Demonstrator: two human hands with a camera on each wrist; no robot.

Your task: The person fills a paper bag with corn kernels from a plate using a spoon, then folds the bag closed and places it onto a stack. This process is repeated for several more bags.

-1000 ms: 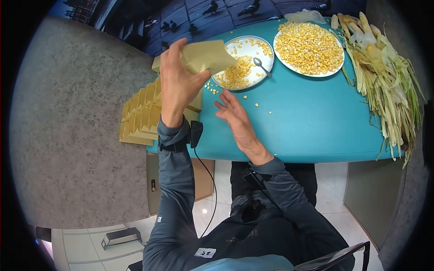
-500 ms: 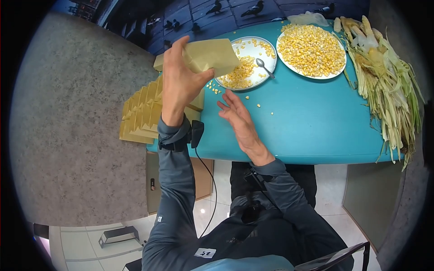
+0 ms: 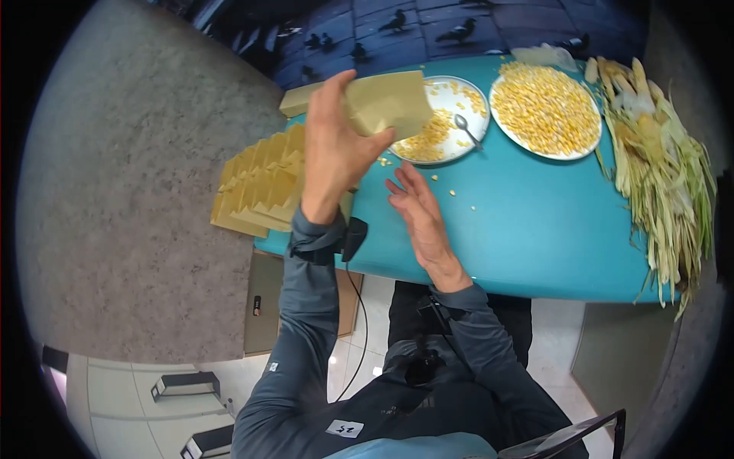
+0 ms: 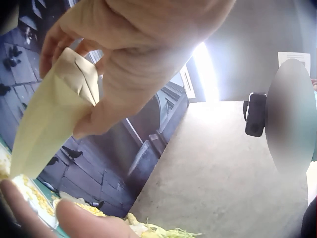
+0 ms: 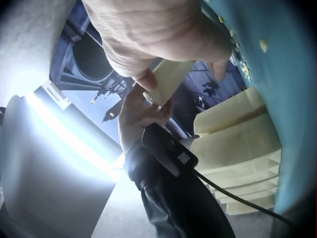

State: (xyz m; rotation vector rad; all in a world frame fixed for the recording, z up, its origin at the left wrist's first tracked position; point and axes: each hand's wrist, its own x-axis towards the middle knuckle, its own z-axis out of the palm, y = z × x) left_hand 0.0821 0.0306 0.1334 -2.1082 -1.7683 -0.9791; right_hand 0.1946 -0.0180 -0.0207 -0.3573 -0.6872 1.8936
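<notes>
My left hand (image 3: 335, 149) grips a yellowish-brown paper bag (image 3: 390, 103), thumb on one side and fingers on the other. The bag lies on its side in the air, its far end overlapping the left of a white plate (image 3: 472, 97) that holds loose corn kernels (image 3: 425, 143) and a metal spoon (image 3: 462, 122). Below and to the right, my right hand (image 3: 425, 226) hovers over the table near the plate's front rim, fingers extended and nothing in it. In the left wrist view the bag (image 4: 42, 119) slants down toward the plate.
Several folded paper bags (image 3: 256, 180) stand in rows at the table's left. A second plate heaped with corn kernels (image 3: 547, 111) sits to the right. Corn husks (image 3: 650, 176) and cobs lie at the right edge. A few stray kernels (image 3: 452, 193) dot the teal table (image 3: 535, 229).
The head view has shifted, so the whole scene sits lower and further right. Both hands keep nearly the same pose; the bag stays in my left hand over the plate.
</notes>
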